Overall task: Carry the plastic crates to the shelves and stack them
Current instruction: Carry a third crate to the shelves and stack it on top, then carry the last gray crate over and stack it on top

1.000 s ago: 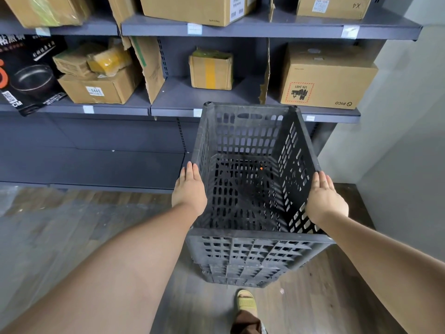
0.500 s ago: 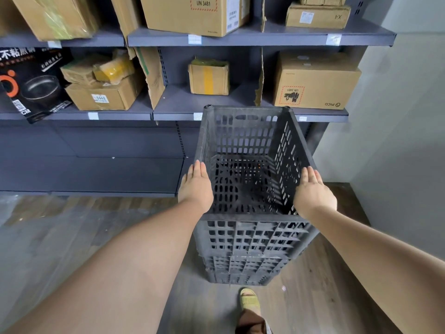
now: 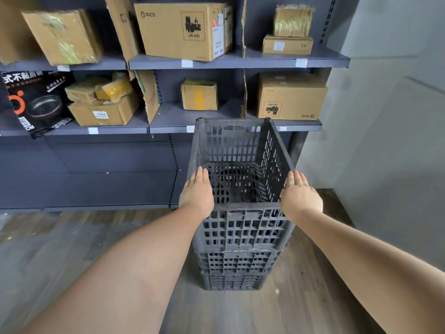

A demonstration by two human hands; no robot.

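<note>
A stack of black slotted plastic crates stands on the wooden floor in front of the grey shelves (image 3: 168,118). The top crate (image 3: 240,229) is empty and sits on the lower crates (image 3: 237,263). My left hand (image 3: 196,192) lies flat against the top crate's left side near its front corner. My right hand (image 3: 299,197) presses flat on the right side, at the same height. The fingers of both hands are straight and close together, so the crate is held between my palms.
Cardboard boxes (image 3: 290,97) fill the two upper shelf levels, and a black cookware box (image 3: 36,102) leans at the left. The lowest shelf bay (image 3: 96,186) behind the stack holds nothing. A pale wall (image 3: 385,141) closes off the right side.
My view has risen and pulled back from the stack, showing more of the upper shelves. Both hands have slid back along the crate's sides toward its near corners.
</note>
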